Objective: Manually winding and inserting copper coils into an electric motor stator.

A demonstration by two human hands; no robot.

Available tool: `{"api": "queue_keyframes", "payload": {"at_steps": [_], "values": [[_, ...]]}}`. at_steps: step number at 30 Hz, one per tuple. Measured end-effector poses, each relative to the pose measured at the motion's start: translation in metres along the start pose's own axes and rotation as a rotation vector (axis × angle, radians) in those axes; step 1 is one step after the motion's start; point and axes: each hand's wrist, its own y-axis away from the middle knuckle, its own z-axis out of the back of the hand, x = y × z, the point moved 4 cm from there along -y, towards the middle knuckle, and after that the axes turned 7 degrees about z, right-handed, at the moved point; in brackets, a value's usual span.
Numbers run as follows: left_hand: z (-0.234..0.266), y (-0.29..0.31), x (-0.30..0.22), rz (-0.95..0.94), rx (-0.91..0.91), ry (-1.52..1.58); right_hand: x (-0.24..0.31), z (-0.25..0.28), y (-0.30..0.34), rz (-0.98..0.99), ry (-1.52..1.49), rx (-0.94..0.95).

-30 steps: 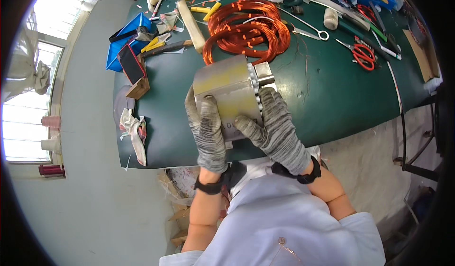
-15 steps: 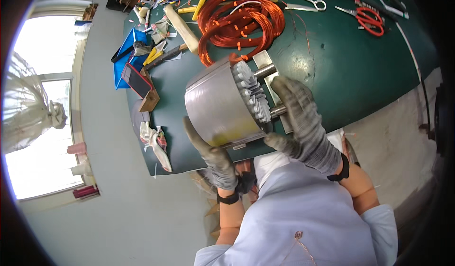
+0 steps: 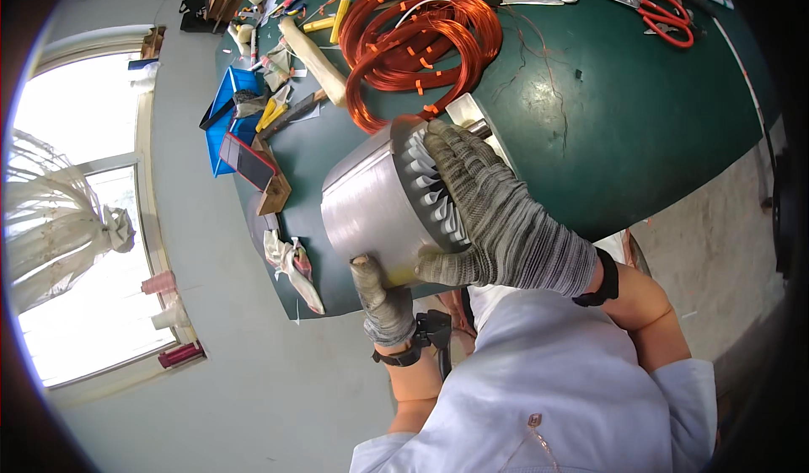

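A grey metal motor stator [image 3: 367, 205] lies tilted over the near part of the green table. Folded pale slot liners [image 3: 431, 188] stick out in a ring around its right end. Under that end, a metal rod [image 3: 479, 127] rises from a pale base plate [image 3: 464, 109]. My gloved right hand [image 3: 497, 224] spans the right end, long fingers across the liners and thumb against the side, gripping it. My gloved left hand [image 3: 384, 306] holds the lower left side, one bare fingertip showing at the metal; its other fingers are partly hidden.
Behind the stator are coils of copper wire [image 3: 421, 43] with orange ties and a wooden mallet [image 3: 312, 60]. At left stand a blue bin [image 3: 221, 123], a phone [image 3: 246, 161] on a wooden block and a crumpled cloth [image 3: 291, 266]. Red-handled scissors [image 3: 663, 16] lie far right.
My right hand has moved left from the rods onto the liners and stator's side. My left hand has shifted lower and right along the stator, its finger now bent up. The view has shifted slightly.
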Motion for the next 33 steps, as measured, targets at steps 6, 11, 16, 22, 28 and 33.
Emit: {"api": "queue_keyframes", "payload": {"at_steps": [6,11,16,22,28,33], "values": [[-0.012,-0.001,-0.007,-0.064,0.008,-0.098,0.005,0.007,0.002,-0.023,0.078,-0.080],[-0.013,-0.003,-0.008,-0.157,0.052,-0.141,0.010,0.012,0.003,0.040,0.167,-0.062],[-0.007,-0.004,-0.006,-0.144,0.028,-0.196,0.007,0.008,0.005,0.071,0.141,-0.083],[-0.006,-0.001,-0.004,-0.121,-0.049,-0.174,-0.004,0.004,0.009,0.056,-0.009,-0.056],[0.002,-0.002,0.003,-0.244,-0.198,-0.166,-0.022,-0.010,0.011,0.002,-0.122,-0.197],[0.003,-0.003,0.004,-0.340,-0.280,-0.248,-0.022,-0.018,0.005,0.054,-0.159,-0.183]]}}
